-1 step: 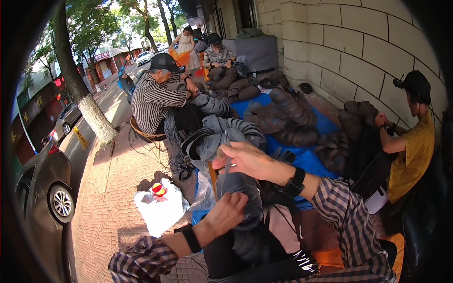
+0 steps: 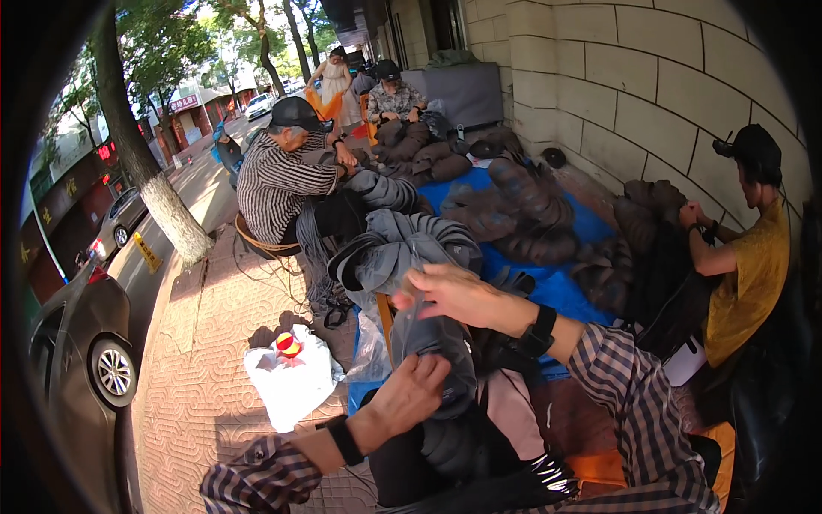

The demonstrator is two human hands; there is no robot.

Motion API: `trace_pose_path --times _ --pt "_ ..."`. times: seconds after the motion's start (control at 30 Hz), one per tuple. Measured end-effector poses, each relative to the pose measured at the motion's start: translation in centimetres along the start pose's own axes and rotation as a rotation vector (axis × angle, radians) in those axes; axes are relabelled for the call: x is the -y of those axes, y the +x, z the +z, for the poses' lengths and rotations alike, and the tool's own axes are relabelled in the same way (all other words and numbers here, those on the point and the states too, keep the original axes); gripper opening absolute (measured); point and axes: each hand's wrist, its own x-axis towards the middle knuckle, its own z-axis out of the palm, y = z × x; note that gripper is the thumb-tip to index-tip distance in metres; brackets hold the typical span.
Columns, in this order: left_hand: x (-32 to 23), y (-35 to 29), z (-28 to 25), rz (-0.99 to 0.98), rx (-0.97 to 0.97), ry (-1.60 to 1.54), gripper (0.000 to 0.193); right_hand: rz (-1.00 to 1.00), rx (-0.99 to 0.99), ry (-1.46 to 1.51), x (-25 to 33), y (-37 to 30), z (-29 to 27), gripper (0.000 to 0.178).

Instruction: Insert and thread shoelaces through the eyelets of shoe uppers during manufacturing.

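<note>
My left hand (image 2: 407,391) is closed in a pinch above a dark grey stack of curved pieces (image 2: 445,343), shaped like cap brims, at my lap. A thin grey strip (image 2: 409,319), faint with blur, rises from its fingertips toward my right hand (image 2: 454,297). That hand hovers just beyond and to the right, palm facing left, its fingertips smeared by motion. Whether they grip the strip cannot be made out. Past my right hand lies a larger heap of grey curved pieces (image 2: 411,244). More pieces (image 2: 449,445) hang below my left hand.
On the left pavement sits a white plastic bag (image 2: 291,390) with a red and yellow item on top. Dark brown bundles (image 2: 531,214) lie on a blue sheet (image 2: 548,295). A person in stripes (image 2: 278,184) and one in yellow (image 2: 745,274) work nearby; cars line the road.
My right hand has shifted slightly rightward and down, and its fingers blur. The strip between the hands shows less clearly. My left hand stays nearly in place.
</note>
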Motion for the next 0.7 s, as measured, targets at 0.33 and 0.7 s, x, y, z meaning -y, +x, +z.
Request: trace_pose_path --times 0.33,0.7 --pt "-4.0 -0.4 2.2 -1.156 -0.454 -2.493 0.018 -0.144 -0.013 -0.796 -9.9 -9.1 -1.8 0.019" --pt "-2.3 1.8 3.5 -0.555 -0.251 -1.058 0.018 -0.296 -0.016 -0.701 -9.6 -10.3 -1.2 0.009"
